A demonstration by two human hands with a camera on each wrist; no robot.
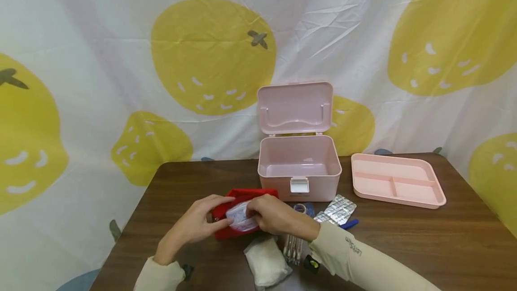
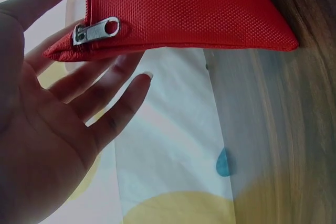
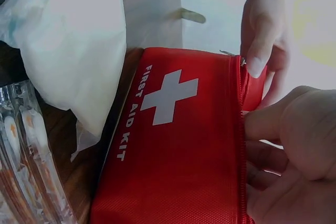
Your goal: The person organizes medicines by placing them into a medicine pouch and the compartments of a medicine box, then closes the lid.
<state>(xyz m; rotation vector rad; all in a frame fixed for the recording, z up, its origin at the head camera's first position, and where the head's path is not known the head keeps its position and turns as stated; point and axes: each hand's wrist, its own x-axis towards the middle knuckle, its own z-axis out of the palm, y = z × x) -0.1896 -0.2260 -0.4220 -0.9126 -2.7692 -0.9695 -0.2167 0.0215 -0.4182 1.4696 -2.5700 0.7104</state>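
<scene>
Through my head feed I see the left hand point(image 1: 194, 220) with its thumb and fingers parted around one end of the red pouch point(image 3: 184, 145), gripping it beside the metal zip pull point(image 2: 100, 31). The right hand point(image 1: 278, 217) has its fingers curled into the unzipped mouth, pinching a white packet point(image 1: 239, 217) that sits partly inside; my right wrist feed hides the fingertips behind the pouch wall. That wall carries a white cross and the words FIRST AID KIT. The pouch is over the left half of the bench point(image 1: 404, 241), in front of the pink box's left corner.

Just nearer the near edge I have a bagged white bundle point(image 1: 266, 262), with wrapped cotton swabs point(image 1: 293, 249) beside it and a small black item point(image 1: 312, 264) by the right cuff. Past the right wrist lie a tape roll point(image 1: 300, 208), silver blister packs point(image 1: 341, 209) and a blue stick point(image 1: 349, 224).

The pink box point(image 1: 278, 191) stands by the far edge, lid raised. To its right, near the far right corner, rests a pink divided tray point(image 1: 371, 186). Behind the far edge hangs a fruit-print cloth point(image 1: 323, 35).
</scene>
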